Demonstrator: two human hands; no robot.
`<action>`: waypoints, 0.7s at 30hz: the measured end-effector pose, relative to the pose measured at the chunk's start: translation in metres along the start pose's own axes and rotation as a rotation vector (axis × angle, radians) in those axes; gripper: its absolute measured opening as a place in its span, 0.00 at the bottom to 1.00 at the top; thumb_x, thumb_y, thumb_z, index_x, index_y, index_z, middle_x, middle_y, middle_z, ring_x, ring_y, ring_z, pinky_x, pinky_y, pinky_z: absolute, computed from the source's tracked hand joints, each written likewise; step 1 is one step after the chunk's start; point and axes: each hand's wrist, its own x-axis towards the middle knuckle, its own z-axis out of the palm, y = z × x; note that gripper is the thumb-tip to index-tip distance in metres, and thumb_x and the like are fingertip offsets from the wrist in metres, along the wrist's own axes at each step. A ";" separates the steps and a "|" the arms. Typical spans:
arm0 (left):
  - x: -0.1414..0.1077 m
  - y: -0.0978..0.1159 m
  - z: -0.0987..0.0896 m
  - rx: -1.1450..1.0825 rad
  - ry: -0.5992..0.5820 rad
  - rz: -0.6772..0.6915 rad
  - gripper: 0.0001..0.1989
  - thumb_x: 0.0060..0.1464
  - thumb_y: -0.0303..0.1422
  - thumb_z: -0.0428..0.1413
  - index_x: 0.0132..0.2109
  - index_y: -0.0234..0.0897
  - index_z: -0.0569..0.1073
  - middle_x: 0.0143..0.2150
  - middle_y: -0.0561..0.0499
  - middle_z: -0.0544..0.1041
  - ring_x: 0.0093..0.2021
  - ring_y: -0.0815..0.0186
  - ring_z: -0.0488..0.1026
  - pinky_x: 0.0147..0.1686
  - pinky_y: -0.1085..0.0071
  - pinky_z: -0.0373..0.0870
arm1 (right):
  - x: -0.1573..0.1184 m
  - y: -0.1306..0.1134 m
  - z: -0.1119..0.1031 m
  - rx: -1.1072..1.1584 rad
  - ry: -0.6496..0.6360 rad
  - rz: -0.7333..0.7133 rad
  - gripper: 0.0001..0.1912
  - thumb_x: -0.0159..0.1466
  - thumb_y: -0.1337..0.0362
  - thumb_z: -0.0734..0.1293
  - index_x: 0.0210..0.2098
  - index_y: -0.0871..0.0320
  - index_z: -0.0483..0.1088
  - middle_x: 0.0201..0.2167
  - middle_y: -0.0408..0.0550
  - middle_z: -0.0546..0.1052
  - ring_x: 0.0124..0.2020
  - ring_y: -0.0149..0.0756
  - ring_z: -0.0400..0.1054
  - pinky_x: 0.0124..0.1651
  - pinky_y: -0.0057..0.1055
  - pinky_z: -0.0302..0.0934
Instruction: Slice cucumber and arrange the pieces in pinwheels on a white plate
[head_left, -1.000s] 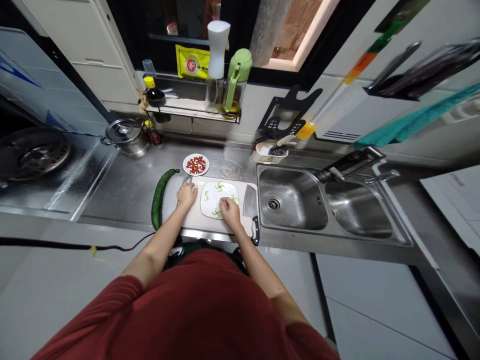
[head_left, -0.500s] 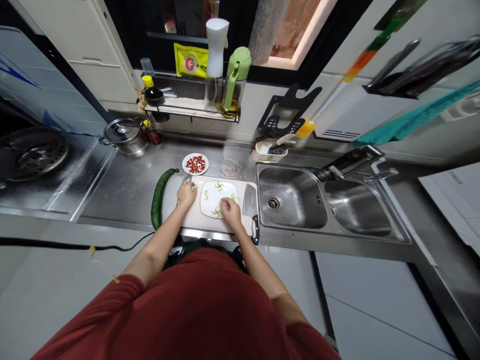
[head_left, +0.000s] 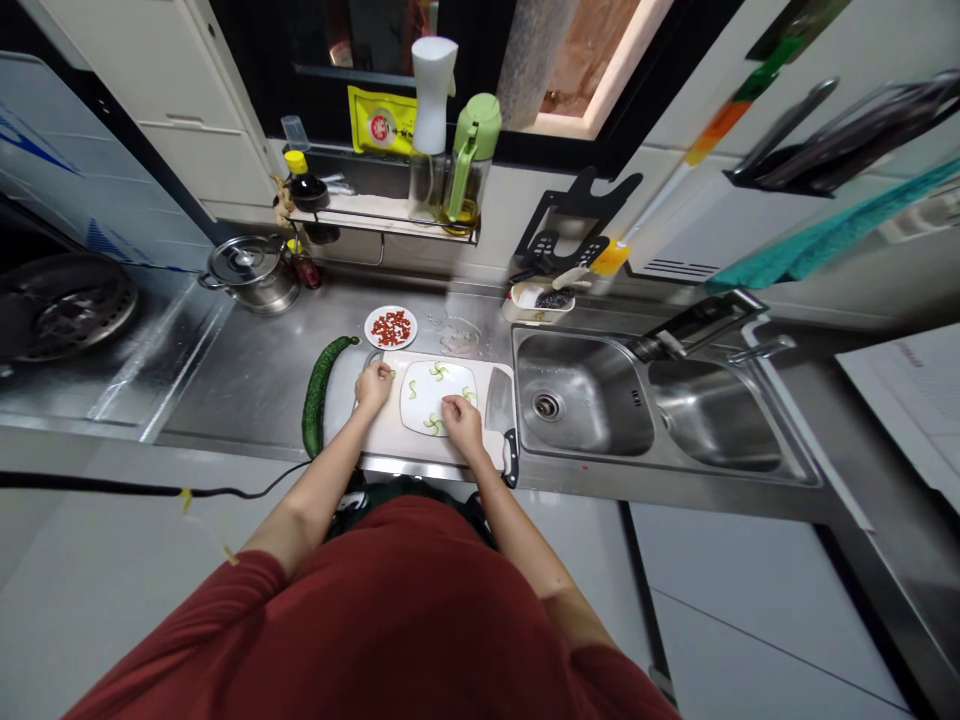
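Observation:
On the cutting board (head_left: 390, 440) lies a white plate (head_left: 424, 402) with several curved green cucumber slices (head_left: 434, 424) set in small swirls. My left hand (head_left: 373, 388) is at the plate's left side, above the board. Its fingers are closed, with a bit of green cucumber slice (head_left: 391, 374) at the fingertips. Over the plate's right part is my right hand (head_left: 463, 420), fingers pinched together; whatever may be between them is too small to see. A kitchen knife (head_left: 498, 400) rests along the board's right end, its black handle toward me.
A whole cucumber (head_left: 319, 395) lies left of the board. Behind stands a small plate of chopped red pieces (head_left: 391, 328). To the right is a double sink (head_left: 585, 440); a lidded pot (head_left: 255, 275) stands at the back left. A shelf (head_left: 382, 212) holds bottles.
My left hand has shifted very slightly at the plate's left side, its fingers turning a little. My right hand stays almost still over the plate.

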 end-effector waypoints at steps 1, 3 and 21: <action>0.001 -0.001 0.000 -0.041 0.005 -0.009 0.07 0.49 0.33 0.54 0.38 0.40 0.72 0.34 0.52 0.76 0.34 0.66 0.71 0.36 0.71 0.64 | 0.000 0.000 0.000 0.002 0.002 0.004 0.16 0.62 0.59 0.57 0.39 0.57 0.73 0.30 0.46 0.75 0.34 0.35 0.67 0.39 0.29 0.60; 0.001 0.000 -0.001 -0.155 0.003 -0.030 0.09 0.47 0.33 0.55 0.38 0.39 0.72 0.33 0.53 0.75 0.32 0.68 0.71 0.35 0.72 0.65 | 0.000 -0.001 -0.001 0.006 0.003 0.016 0.16 0.62 0.58 0.58 0.39 0.57 0.73 0.30 0.45 0.75 0.34 0.36 0.67 0.39 0.29 0.60; -0.047 0.077 -0.060 -0.937 -0.353 0.052 0.20 0.36 0.31 0.64 0.38 0.35 0.67 0.26 0.55 0.74 0.27 0.72 0.71 0.31 0.75 0.65 | 0.042 -0.073 -0.043 0.137 0.015 -0.293 0.11 0.63 0.60 0.62 0.42 0.55 0.72 0.35 0.46 0.74 0.33 0.34 0.65 0.42 0.32 0.61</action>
